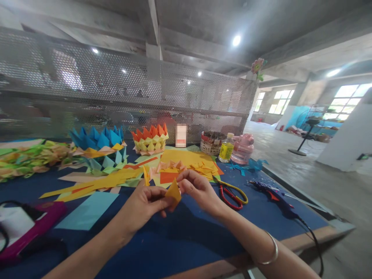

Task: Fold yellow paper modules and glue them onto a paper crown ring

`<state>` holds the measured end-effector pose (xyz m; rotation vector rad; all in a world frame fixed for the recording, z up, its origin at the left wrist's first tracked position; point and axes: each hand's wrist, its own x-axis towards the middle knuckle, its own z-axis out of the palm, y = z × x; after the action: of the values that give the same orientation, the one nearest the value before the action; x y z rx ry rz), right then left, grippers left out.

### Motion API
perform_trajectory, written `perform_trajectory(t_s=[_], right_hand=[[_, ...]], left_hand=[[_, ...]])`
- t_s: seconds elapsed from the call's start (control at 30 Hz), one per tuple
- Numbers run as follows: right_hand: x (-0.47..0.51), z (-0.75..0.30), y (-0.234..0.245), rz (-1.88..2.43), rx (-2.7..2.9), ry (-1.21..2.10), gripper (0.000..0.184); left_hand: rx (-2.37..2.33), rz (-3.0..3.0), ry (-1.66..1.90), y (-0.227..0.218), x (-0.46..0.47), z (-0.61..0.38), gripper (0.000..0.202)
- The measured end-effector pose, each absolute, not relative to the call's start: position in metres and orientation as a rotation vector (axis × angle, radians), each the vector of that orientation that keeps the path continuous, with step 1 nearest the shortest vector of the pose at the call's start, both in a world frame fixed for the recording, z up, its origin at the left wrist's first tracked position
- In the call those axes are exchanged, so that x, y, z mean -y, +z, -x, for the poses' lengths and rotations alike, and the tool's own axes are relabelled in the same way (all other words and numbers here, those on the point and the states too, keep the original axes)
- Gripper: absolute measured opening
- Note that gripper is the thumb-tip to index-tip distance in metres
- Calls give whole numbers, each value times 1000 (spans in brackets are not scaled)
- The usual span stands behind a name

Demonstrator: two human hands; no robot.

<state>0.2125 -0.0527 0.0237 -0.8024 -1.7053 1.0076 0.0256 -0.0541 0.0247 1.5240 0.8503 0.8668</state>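
Note:
A folded yellow paper piece (173, 193) is pinched between the thumb and fingers of my left hand (148, 203), low over the blue tabletop. My right hand (197, 188) is closed at the paper's upper right edge, thumb and fingertips together on it. Another folded yellow paper piece (146, 176) sticks up just behind my left hand; whether that hand touches it is unclear. Behind both hands lie small folded yellow pieces (200, 169) on a yellow paper sheet (186, 156). Yellow paper strips (107, 181) and a light blue paper sheet (88, 211) are to the left.
Red-and-yellow-handled scissors (232, 195) and a corded glue gun (273, 197) lie at right. Behind stand a blue folded-paper ring (97, 137), an orange-and-yellow one (151, 138), a woven basket (212, 143), a yellow-labelled bottle (226, 149) and a pink bottle (242, 150). A perforated metal panel (122, 89) backs the table.

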Motion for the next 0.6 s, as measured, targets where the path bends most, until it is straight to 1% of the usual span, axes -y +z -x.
perform_trajectory(t_s=[0.07, 0.17, 0.27, 0.33, 0.43, 0.6], right_hand=[[53, -214, 25, 870, 1655, 856, 44], [56, -213, 25, 968, 1762, 608, 41], [59, -211, 21, 939, 1967, 395, 37], [59, -209, 18, 914, 2051, 280, 33], [59, -209, 17, 903, 2113, 186, 30], [60, -209, 18, 884, 2168, 190, 28]], left_hand=[[-855, -1508, 963, 24, 54, -25, 18], [-856, -1517, 1069, 24, 54, -24, 16], [-874, -1519, 1098, 27, 54, -25, 20], [-868, -1545, 1096, 28, 54, -25, 27], [-846, -1580, 1093, 30, 55, -25, 26], [-835, -1546, 1078, 28, 53, -26, 23]])
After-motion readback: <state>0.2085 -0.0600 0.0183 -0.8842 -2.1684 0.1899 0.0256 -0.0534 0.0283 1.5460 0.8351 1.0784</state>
